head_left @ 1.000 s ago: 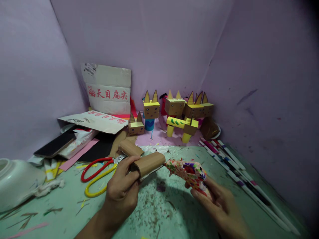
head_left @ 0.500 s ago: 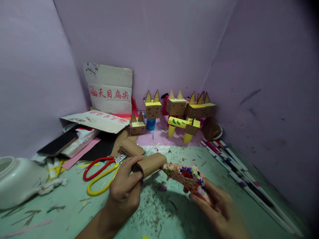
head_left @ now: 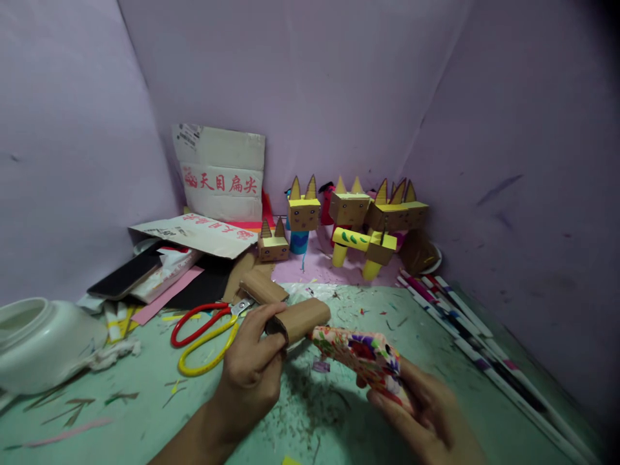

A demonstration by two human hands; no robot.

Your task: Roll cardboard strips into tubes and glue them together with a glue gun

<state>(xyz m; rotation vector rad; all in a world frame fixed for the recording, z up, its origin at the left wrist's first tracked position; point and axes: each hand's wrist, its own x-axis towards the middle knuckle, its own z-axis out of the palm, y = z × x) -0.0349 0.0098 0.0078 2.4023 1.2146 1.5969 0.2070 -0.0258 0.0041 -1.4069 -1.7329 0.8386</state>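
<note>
My left hand [head_left: 256, 361] is closed around a brown cardboard tube [head_left: 306, 318], with thumb and fingers at its left end. The tube lies nearly level above the table. In my right hand [head_left: 421, 407] is a flower-patterned glue gun [head_left: 358, 354], its tip pointing left at the lower right side of the tube. I cannot tell whether the tip touches the cardboard. Behind my left hand lies another cardboard tube [head_left: 264, 286]. Scissors [head_left: 203, 336] with one red and one yellow handle rest left of that hand, blades partly hidden.
Several cardboard animal figures [head_left: 303, 213] stand at the back on pink paper. Marker pens [head_left: 465, 336] lie along the right. A white pot [head_left: 53, 342] is at the left, near a dark phone-like slab [head_left: 126, 268] and box pieces [head_left: 194, 234]. Scraps litter the green table.
The whole view has shifted slightly, so things appear further right. The glue gun's tip has moved from the tube's right end to lower along its side. Both hands keep their holds.
</note>
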